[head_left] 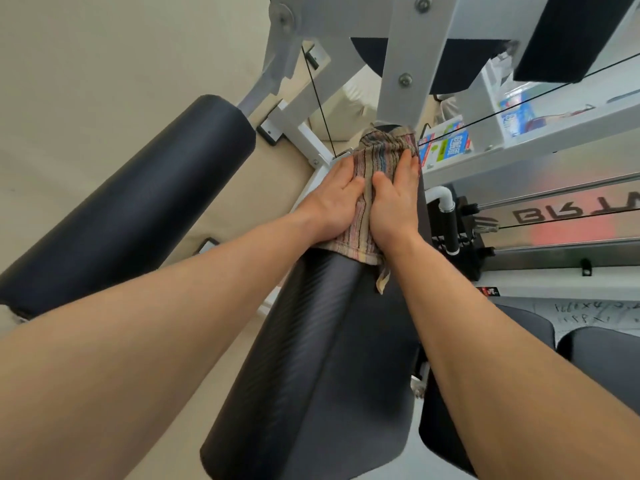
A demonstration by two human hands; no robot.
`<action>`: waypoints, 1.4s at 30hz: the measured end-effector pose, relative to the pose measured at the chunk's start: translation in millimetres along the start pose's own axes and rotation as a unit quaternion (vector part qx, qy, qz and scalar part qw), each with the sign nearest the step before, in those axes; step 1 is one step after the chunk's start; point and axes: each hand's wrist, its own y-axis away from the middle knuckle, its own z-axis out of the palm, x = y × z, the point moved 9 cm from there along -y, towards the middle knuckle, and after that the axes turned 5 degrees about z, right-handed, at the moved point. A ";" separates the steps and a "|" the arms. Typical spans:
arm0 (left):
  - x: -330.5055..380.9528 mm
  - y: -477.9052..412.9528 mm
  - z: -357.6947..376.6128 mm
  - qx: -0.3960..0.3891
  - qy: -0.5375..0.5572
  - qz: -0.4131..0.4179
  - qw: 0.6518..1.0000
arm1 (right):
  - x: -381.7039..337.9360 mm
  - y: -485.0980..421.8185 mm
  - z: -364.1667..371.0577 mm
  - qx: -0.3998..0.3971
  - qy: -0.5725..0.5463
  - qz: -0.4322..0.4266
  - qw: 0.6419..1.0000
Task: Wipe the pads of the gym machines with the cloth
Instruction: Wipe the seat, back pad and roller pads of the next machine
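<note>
A striped, faded cloth (384, 150) is wrapped over the far end of a long black roller pad (322, 358) that runs from the bottom middle toward the white machine frame. My left hand (332, 199) presses on the cloth's left side, fingers curled around the pad. My right hand (394, 199) lies flat on the cloth's right side, fingers pointing away from me. Both hands sit side by side, thumbs almost touching. A loose corner of the cloth hangs down beside my right wrist. A second black roller pad (138, 199) lies to the left, apart from the hands.
The white steel frame (408, 60) rises just beyond the cloth, with black cables (318, 102) running past it. Further black pads (571, 36) sit top right and bottom right. A weight stack with guide rods (540, 220) stands at the right. Beige floor lies to the left.
</note>
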 end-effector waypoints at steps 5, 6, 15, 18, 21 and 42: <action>10.2 -38.5 2.3 -0.027 -0.002 0.020 0.999 | -10.6 -46.3 -7.4 0.013 0.021 0.007 1.000; 11.7 -39.0 0.2 -0.023 0.000 0.024 0.999 | -12.3 -48.4 -6.8 0.013 0.022 0.006 1.000; -11.8 114.7 -0.8 -0.030 -0.029 -0.019 0.999 | -13.7 110.8 10.9 -0.013 0.039 -0.008 0.999; -18.9 195.1 1.5 -0.034 -0.031 -0.032 0.998 | -8.5 193.0 19.8 -0.006 0.032 -0.007 0.999; -17.8 260.2 -0.2 -0.013 -0.038 -0.045 0.998 | -4.9 261.7 27.7 -0.006 0.035 -0.006 0.999; -9.7 -7.6 -7.5 -0.032 0.012 -0.097 0.995 | -24.6 -6.5 6.2 0.014 0.105 0.016 0.994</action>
